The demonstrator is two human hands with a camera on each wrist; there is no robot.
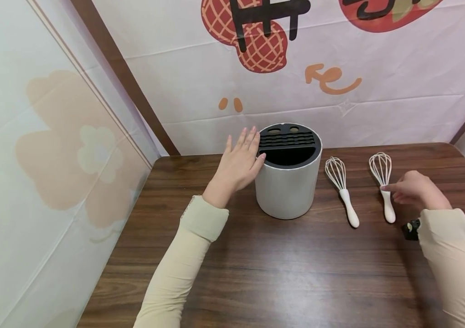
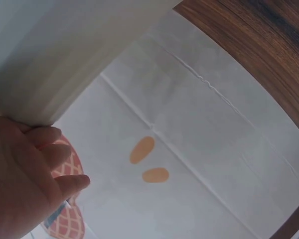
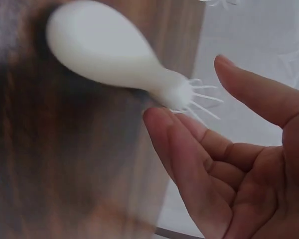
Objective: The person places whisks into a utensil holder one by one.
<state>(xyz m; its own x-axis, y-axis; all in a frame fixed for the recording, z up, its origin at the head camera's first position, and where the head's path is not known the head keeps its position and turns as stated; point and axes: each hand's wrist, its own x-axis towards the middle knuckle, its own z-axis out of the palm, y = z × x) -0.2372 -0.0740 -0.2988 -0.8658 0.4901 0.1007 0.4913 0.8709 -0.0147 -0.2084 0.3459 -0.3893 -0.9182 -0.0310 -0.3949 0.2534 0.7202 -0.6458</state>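
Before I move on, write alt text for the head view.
A person's right hand is at a white whisk, while the left hand rests against a white holder. On the table, a second whisk lies between holder and first whisk.

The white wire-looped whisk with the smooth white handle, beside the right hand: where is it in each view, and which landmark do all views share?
Head: the whisk lies right of centre, by the right hand.
Left wrist: not in it.
Right wrist: upper left to centre, handle prominent.
Shared landmark: the dark brown wood-grain table.
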